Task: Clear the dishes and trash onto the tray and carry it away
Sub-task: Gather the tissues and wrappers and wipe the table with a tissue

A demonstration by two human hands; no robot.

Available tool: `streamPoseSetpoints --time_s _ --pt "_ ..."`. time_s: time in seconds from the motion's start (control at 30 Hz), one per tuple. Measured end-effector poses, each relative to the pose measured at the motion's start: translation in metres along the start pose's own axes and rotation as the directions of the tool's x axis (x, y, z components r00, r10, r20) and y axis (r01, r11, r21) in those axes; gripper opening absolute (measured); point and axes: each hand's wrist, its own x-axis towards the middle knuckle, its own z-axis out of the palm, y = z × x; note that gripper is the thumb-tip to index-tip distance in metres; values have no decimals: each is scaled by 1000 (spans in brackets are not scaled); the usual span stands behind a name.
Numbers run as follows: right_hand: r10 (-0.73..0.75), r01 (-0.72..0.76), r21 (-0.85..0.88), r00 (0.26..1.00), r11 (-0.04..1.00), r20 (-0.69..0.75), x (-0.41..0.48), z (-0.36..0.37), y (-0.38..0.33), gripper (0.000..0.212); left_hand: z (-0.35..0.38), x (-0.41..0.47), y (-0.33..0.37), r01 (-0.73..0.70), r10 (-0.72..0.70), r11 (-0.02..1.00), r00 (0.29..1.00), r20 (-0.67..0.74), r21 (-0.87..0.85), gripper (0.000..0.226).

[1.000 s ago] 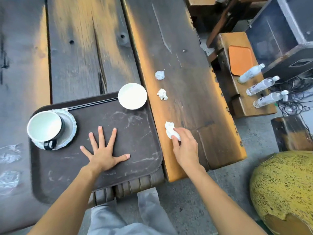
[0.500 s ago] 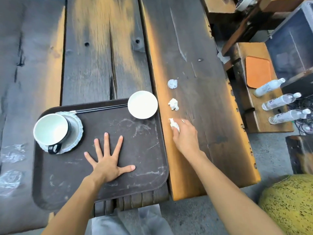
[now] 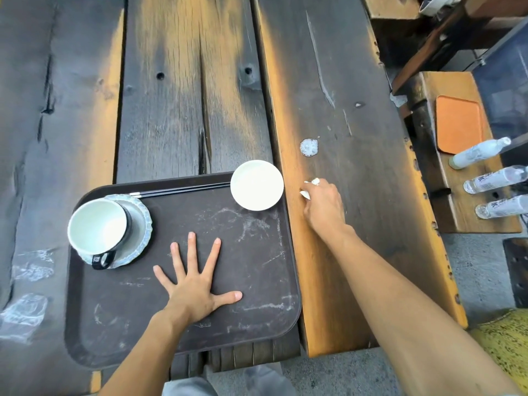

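The right hand's grip is curled round a crumpled tissue, and only white scraps show past the fingertips. The hand is palm down and knuckles up, with its forearm running back to the near right. The tissue is on the orange-edged plank of the worktop, just right of the tray and near its far right corner. A loose wad lies farther along the same plank, apart from the hand.

The left hand has its grip spread wide. Its palm is flat on the bare tray floor, the fingers straight and pointing away from the person, the thumb out to the right.

Chopsticks lie along the tray's far edge. Their long axis runs left to right, from the saucer to the bowl. A cup stands upright on the saucer at the far left corner, its handle toward the person. The bowl stands upright at the far right corner, overhanging the rim.

Three bottles and an orange mat are on a side bench at the right.
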Motion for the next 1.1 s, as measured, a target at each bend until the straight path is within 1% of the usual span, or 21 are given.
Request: streamPoseSetpoints --time_s 0.07,0.17,0.2,0.27,0.33,0.43,0.57,0.67,0.8,0.9,1.1 --pt "41 -41 39 999 998 -10 -12 1 1 33 -1 0 0 -5 5 1000 1000 0 -6 121" --pt "89 -83 187 996 979 -23 -35 -2 -2 31 -2 -1 0 -6 6 1000 1000 7 2 121" --pt "81 -69 239 996 969 -41 -45 -4 -5 31 -2 -1 0 -7 7 1000 1000 10 3 121" --pt "26 4 331 996 944 -89 -68 -5 -12 31 -3 -2 0 -9 8 1000 1000 11 6 121" --pt "-31 66 372 995 926 -100 -90 -2 -22 31 -3 -1 1 -9 9 1000 1000 11 9 121" --pt "-122 135 362 991 922 -59 -114 12 -37 34 -3 -2 0 -10 10 1000 1000 12 7 121" --pt "-211 201 334 977 921 -8 -131 37 -50 48 -2 -2 0 -16 16 1000 1000 2 4 121" --pt "-220 217 270 975 938 -20 -136 53 -53 49 -1 -1 -1 -20 20 1000 1000 0 7 120" --pt "-231 229 144 973 963 1 -143 66 -56 52 1 0 -2 -29 29 999 1000 -11 18 120" --pt "-214 211 128 977 969 7 -147 69 -59 54 2 1 -4 -34 34 999 999 -20 14 120" --pt "-244 242 122 970 963 7 -164 63 -63 59 3 1 -7 -55 56 998 998 -29 11 119"
